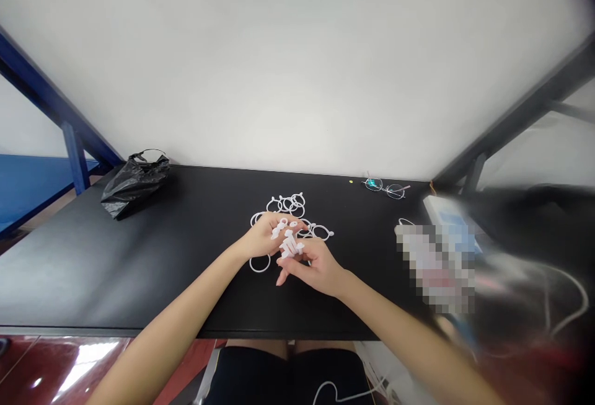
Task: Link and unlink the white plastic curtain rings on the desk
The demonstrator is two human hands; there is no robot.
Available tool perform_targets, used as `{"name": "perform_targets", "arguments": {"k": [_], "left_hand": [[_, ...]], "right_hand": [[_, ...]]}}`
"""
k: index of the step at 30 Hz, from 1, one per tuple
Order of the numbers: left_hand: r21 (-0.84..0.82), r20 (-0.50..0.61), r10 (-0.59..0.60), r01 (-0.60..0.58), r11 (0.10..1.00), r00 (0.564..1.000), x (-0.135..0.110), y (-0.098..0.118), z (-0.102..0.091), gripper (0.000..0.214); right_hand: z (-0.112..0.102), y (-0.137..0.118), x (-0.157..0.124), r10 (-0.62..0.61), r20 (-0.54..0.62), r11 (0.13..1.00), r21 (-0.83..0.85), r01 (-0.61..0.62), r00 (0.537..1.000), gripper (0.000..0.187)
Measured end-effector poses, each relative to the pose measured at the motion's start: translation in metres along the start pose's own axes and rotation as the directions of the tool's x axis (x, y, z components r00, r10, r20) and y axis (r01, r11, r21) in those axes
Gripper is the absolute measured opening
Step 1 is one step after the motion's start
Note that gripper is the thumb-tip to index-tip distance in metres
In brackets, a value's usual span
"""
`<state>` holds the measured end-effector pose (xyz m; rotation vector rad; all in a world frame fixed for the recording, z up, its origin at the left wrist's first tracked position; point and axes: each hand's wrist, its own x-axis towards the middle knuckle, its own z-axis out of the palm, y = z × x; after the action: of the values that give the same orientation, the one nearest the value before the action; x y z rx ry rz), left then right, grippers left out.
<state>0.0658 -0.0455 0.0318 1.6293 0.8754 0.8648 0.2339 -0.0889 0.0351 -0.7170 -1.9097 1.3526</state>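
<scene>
My left hand (261,235) is cupped above the black table, with several small white plastic pieces (282,225), some of them ring-shaped, lying against its palm and fingers. Close beside it, my right hand (318,267) curls its fingers around more small white plastic pieces (290,245). The two hands nearly meet, so the exact split of pieces between them is partly hidden. Behind and under the hands lie several thin white plastic rings with small knobs (321,232). One plain-looking white ring (260,263) rests just below my left wrist.
A crumpled black plastic bag (137,183) sits at the back left of the black table (195,206). Eyeglasses (385,188) lie at the back right. Further right are a white box (434,208), a pixelated item and a blurred cable. A wall rises behind.
</scene>
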Motion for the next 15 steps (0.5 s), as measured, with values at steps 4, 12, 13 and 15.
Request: {"name": "perform_targets", "arguments": {"k": [4,12,13,15], "left_hand": [[0.052,0.003,0.033,-0.033,0.998,0.999,0.001,-0.002,0.001,0.026],[0.443,0.037,-0.237,0.196,0.875,0.971,-0.008,0.025,-0.063,0.008],[0.474,0.023,-0.382,0.326,0.818,0.924,-0.013,0.028,-0.078,0.007],[0.541,-0.066,-0.521,0.469,0.698,0.851,-0.025,0.029,-0.107,0.007]], "right_hand": [[0.000,0.005,0.005,0.061,-0.076,0.989,0.138,-0.050,0.995,0.027],[-0.015,0.010,0.014,0.161,-0.293,0.952,0.299,-0.070,0.942,0.027],[-0.019,0.009,0.016,0.174,-0.349,0.950,0.305,-0.064,0.921,0.026],[-0.025,0.008,0.018,0.216,-0.434,0.938,0.341,-0.062,0.875,0.026]]}}
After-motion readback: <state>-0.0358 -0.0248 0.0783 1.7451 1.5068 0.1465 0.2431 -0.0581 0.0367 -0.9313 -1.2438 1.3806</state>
